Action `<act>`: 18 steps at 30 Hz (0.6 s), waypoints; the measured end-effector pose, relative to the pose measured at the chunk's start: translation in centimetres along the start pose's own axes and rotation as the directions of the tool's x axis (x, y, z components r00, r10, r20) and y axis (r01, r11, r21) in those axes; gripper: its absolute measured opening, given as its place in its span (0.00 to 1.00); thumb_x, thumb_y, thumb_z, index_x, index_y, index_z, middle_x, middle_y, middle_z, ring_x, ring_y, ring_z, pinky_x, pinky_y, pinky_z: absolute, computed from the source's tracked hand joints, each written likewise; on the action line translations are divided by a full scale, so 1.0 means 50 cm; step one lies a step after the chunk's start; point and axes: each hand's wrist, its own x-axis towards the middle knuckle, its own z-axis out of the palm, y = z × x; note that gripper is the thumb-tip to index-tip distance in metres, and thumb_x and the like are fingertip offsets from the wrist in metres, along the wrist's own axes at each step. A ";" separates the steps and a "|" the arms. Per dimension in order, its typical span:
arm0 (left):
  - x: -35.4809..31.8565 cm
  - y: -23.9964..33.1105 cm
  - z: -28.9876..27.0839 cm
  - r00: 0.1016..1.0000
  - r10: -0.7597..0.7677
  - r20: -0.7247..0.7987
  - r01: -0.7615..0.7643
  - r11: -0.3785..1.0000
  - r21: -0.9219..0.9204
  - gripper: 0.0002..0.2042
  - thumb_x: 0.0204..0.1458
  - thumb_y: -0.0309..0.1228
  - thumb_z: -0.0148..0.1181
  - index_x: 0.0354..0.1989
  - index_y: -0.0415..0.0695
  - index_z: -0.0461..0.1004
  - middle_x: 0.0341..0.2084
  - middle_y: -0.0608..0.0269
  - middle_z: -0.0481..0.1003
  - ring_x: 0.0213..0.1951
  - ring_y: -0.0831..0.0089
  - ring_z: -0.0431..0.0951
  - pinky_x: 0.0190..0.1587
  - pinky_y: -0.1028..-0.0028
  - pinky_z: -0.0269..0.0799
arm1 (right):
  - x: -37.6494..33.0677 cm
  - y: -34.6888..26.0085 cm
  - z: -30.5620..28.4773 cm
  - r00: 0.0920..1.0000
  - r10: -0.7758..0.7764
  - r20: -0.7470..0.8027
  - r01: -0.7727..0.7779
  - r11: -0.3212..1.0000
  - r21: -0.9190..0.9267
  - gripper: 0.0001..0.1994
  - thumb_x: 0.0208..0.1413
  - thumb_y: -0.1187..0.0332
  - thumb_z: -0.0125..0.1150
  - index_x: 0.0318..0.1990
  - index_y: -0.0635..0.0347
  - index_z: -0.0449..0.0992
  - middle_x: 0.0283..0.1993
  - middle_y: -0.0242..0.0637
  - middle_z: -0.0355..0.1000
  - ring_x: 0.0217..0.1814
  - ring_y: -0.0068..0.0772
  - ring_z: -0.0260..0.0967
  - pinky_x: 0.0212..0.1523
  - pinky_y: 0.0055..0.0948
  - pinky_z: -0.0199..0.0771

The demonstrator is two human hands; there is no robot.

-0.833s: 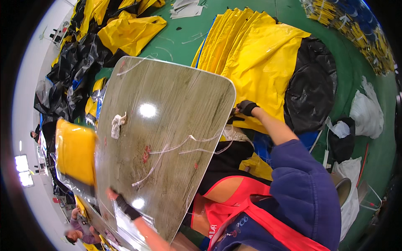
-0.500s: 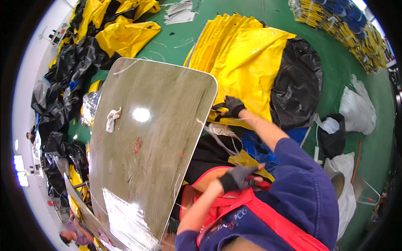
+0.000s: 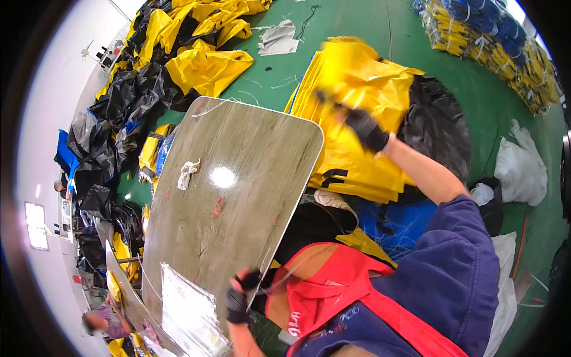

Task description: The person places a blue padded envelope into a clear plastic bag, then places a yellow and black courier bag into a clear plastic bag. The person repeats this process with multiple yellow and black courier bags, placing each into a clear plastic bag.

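white rag (image 3: 188, 174) (crumpled), blue-yellow bundles (image 3: 493, 41), black sheets (image 3: 128, 107)

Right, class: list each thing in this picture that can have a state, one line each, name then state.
right hand: gloved, raised, gripping the yellow sheet
yellow sheet: lifted, blurred
yellow stack: piled flat on the floor
left hand: gloved, at the table edge
table: mostly bare, glossy
white rag: crumpled on the table
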 end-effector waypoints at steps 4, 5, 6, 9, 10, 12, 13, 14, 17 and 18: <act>0.218 0.154 -0.094 0.925 0.175 0.336 0.047 0.827 -0.560 0.39 0.55 0.62 0.35 0.63 0.40 0.55 0.60 0.49 0.60 0.60 0.54 0.61 0.61 0.54 0.55 | -0.219 -0.279 0.301 0.411 -0.598 0.688 0.734 0.664 0.139 0.26 0.53 0.59 0.56 0.60 0.57 0.65 0.67 0.45 0.54 0.67 0.52 0.51 0.64 0.49 0.52; 0.251 0.214 -0.116 0.942 0.171 0.288 0.023 0.824 -0.567 0.37 0.55 0.60 0.35 0.63 0.39 0.56 0.59 0.49 0.61 0.59 0.54 0.62 0.60 0.55 0.57 | -0.303 -0.281 0.380 0.359 -0.429 0.829 0.647 0.754 0.110 0.30 0.53 0.56 0.54 0.64 0.51 0.59 0.72 0.42 0.45 0.72 0.53 0.42 0.65 0.56 0.45; 0.255 0.270 -0.140 0.962 0.165 0.217 -0.018 0.833 -0.553 0.36 0.56 0.59 0.36 0.62 0.39 0.56 0.58 0.49 0.61 0.58 0.54 0.63 0.59 0.55 0.58 | -0.367 -0.267 0.438 0.100 -0.541 0.835 0.788 0.556 0.265 0.29 0.55 0.52 0.51 0.65 0.40 0.59 0.73 0.42 0.42 0.73 0.58 0.35 0.65 0.60 0.40; 0.157 0.312 -0.239 0.988 0.154 0.019 -0.124 0.857 -0.501 0.33 0.56 0.55 0.38 0.60 0.38 0.59 0.56 0.49 0.64 0.54 0.54 0.66 0.56 0.57 0.62 | -0.513 -0.285 0.606 -0.031 -0.508 0.861 0.594 0.683 0.425 0.25 0.56 0.46 0.46 0.62 0.31 0.61 0.73 0.39 0.43 0.74 0.61 0.32 0.66 0.61 0.39; 0.115 0.290 -0.270 0.990 0.139 -0.039 -0.139 0.856 -0.497 0.32 0.57 0.54 0.38 0.59 0.38 0.60 0.55 0.49 0.65 0.53 0.55 0.67 0.55 0.57 0.63 | -0.551 -0.300 0.638 0.027 -0.409 0.912 0.478 0.807 0.347 0.25 0.56 0.44 0.44 0.61 0.30 0.62 0.72 0.40 0.46 0.73 0.62 0.33 0.66 0.60 0.40; 0.088 0.253 -0.317 0.989 0.125 -0.081 -0.149 0.854 -0.499 0.30 0.57 0.51 0.39 0.58 0.38 0.61 0.53 0.49 0.67 0.51 0.55 0.69 0.53 0.58 0.65 | -0.588 -0.278 0.695 -0.095 -0.308 0.947 0.336 0.885 0.322 0.25 0.56 0.42 0.44 0.60 0.34 0.64 0.70 0.43 0.49 0.73 0.59 0.36 0.66 0.58 0.41; 0.060 0.232 -0.338 0.986 0.117 -0.116 -0.160 0.853 -0.496 0.29 0.57 0.49 0.40 0.57 0.37 0.62 0.52 0.49 0.68 0.50 0.55 0.70 0.51 0.59 0.67 | -0.590 -0.265 0.706 -0.055 -0.401 0.914 0.115 0.907 0.405 0.25 0.56 0.42 0.45 0.59 0.37 0.65 0.69 0.45 0.50 0.72 0.57 0.39 0.66 0.57 0.43; 0.031 0.210 -0.360 0.983 0.108 -0.150 -0.169 0.856 -0.488 0.27 0.58 0.48 0.41 0.57 0.37 0.63 0.51 0.49 0.69 0.49 0.55 0.71 0.50 0.59 0.68 | -0.591 -0.252 0.718 -0.017 -0.494 0.869 -0.103 0.865 0.490 0.26 0.55 0.43 0.45 0.58 0.40 0.66 0.68 0.46 0.52 0.71 0.55 0.42 0.66 0.56 0.44; -0.103 0.069 -0.440 0.952 0.049 -0.301 -0.205 0.835 -0.510 0.24 0.58 0.44 0.43 0.55 0.36 0.65 0.48 0.50 0.71 0.45 0.55 0.74 0.47 0.61 0.72 | -0.405 -0.214 0.659 0.367 -0.462 0.807 0.634 0.760 0.147 0.22 0.53 0.51 0.53 0.50 0.55 0.70 0.65 0.47 0.58 0.61 0.52 0.58 0.62 0.50 0.54; -0.150 0.035 -0.456 0.937 0.026 -0.350 -0.217 0.826 -0.521 0.23 0.59 0.42 0.43 0.54 0.36 0.66 0.47 0.50 0.72 0.44 0.56 0.75 0.46 0.62 0.73 | -0.303 -0.199 0.607 0.581 -0.483 0.655 0.747 0.636 -0.193 0.22 0.52 0.52 0.52 0.50 0.55 0.71 0.64 0.46 0.59 0.57 0.51 0.63 0.57 0.46 0.61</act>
